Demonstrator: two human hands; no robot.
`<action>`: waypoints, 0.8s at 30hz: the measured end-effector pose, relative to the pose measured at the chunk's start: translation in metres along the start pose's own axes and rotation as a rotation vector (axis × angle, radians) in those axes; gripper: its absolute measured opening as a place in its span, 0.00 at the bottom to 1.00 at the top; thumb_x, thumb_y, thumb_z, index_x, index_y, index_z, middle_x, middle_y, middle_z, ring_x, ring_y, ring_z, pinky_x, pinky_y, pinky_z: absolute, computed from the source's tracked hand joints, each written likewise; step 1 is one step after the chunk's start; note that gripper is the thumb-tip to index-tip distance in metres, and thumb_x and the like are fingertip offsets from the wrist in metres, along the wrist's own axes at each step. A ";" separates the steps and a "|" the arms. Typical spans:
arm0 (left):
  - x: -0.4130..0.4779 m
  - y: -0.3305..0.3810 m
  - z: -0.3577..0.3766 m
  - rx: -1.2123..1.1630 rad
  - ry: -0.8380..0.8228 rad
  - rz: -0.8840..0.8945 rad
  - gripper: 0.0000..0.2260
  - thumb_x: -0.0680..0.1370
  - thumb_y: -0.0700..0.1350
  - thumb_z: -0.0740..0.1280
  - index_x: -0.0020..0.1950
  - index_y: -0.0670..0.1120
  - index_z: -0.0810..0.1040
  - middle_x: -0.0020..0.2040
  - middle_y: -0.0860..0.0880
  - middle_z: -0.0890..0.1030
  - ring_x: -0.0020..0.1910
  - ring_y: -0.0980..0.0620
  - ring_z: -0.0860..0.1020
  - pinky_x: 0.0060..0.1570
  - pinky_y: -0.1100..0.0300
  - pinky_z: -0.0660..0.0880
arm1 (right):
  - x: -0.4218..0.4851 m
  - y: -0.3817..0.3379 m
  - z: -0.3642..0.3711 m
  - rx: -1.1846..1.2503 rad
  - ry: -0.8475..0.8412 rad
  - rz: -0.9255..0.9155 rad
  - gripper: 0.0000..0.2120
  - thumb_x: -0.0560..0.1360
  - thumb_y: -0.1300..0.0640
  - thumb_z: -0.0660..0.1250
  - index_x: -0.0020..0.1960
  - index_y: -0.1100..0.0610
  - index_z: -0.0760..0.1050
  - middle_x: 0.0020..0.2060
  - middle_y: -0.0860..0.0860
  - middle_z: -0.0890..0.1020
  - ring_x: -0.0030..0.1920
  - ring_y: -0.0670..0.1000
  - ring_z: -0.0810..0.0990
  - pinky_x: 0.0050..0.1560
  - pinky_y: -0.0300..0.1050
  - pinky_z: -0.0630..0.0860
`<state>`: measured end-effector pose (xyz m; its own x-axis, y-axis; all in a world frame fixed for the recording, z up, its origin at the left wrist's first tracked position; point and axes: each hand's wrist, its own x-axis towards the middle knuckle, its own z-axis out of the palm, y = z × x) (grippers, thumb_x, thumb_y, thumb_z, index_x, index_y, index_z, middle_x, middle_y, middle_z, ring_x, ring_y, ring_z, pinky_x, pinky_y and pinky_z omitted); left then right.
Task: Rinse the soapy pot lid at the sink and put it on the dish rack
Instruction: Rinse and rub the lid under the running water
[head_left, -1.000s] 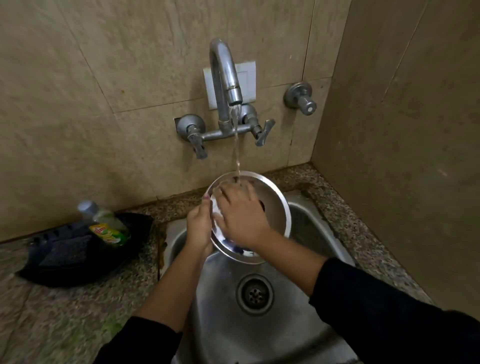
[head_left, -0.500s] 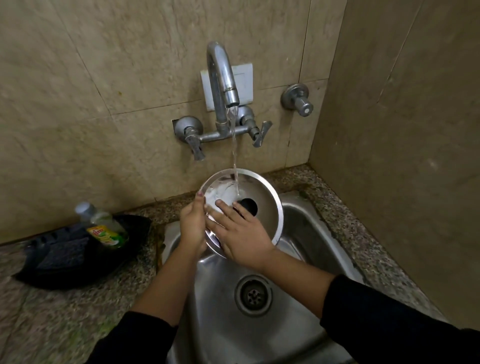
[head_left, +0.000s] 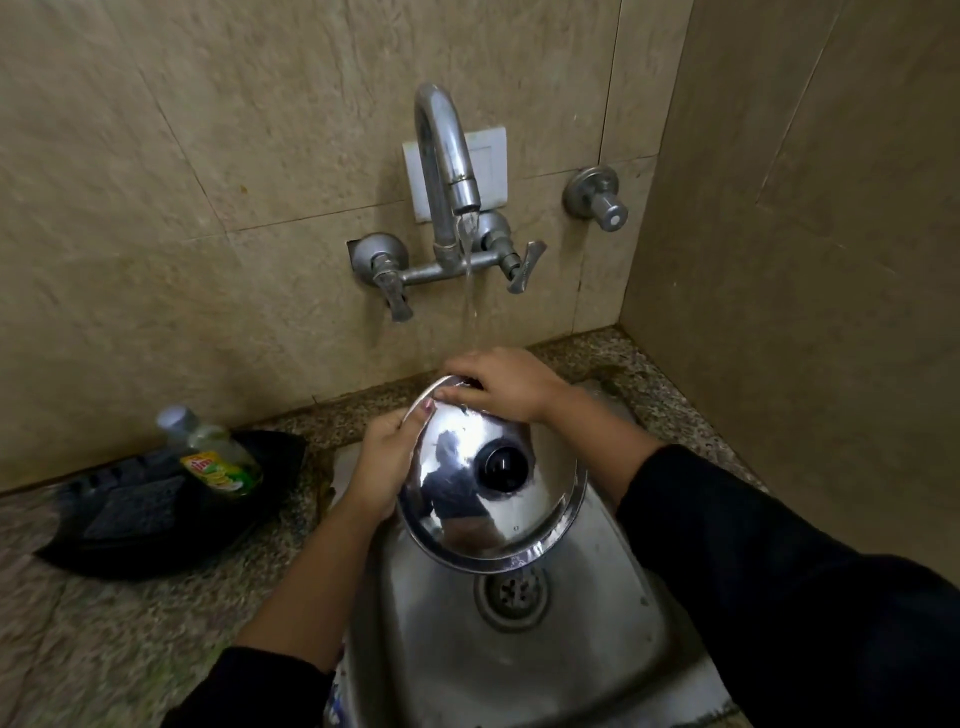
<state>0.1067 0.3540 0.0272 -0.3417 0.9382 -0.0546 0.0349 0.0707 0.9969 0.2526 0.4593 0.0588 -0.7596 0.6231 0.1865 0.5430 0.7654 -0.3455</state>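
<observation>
The pot lid (head_left: 491, 483) is held tilted over the sink (head_left: 613, 613), knob side up. The left hand (head_left: 379, 467) grips its left rim; the right hand (head_left: 504, 384) grasps the far rim under the tap (head_left: 447, 156) stream. Rotate the lid slowly (rim included) so water clears all soap.

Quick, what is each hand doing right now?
Left hand: closed on the left rim of the pot lid.
Right hand: closed on the lid's top rim, under the running water.
</observation>
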 end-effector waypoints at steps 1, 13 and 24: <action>0.001 -0.001 -0.003 -0.006 -0.009 -0.003 0.12 0.78 0.47 0.65 0.37 0.45 0.81 0.32 0.50 0.82 0.32 0.56 0.79 0.33 0.63 0.75 | 0.000 0.008 -0.001 0.046 -0.007 0.050 0.19 0.78 0.39 0.59 0.51 0.53 0.77 0.43 0.51 0.81 0.43 0.49 0.76 0.43 0.47 0.70; 0.003 -0.003 -0.016 -0.042 0.095 -0.012 0.12 0.78 0.47 0.65 0.38 0.42 0.79 0.34 0.44 0.79 0.35 0.49 0.76 0.39 0.56 0.74 | 0.007 0.019 0.012 0.180 0.165 0.228 0.24 0.75 0.34 0.60 0.41 0.55 0.76 0.34 0.49 0.79 0.35 0.49 0.77 0.36 0.46 0.70; 0.012 0.017 -0.017 0.073 -0.176 -0.136 0.15 0.78 0.47 0.65 0.48 0.34 0.80 0.38 0.41 0.82 0.36 0.45 0.80 0.38 0.58 0.76 | -0.008 0.010 0.025 0.346 0.152 0.405 0.24 0.77 0.36 0.56 0.35 0.52 0.77 0.30 0.49 0.79 0.32 0.48 0.77 0.34 0.44 0.68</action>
<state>0.0872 0.3602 0.0443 -0.1793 0.9624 -0.2038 0.0693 0.2190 0.9733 0.2553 0.4585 0.0312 -0.4405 0.8924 0.0978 0.6122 0.3783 -0.6943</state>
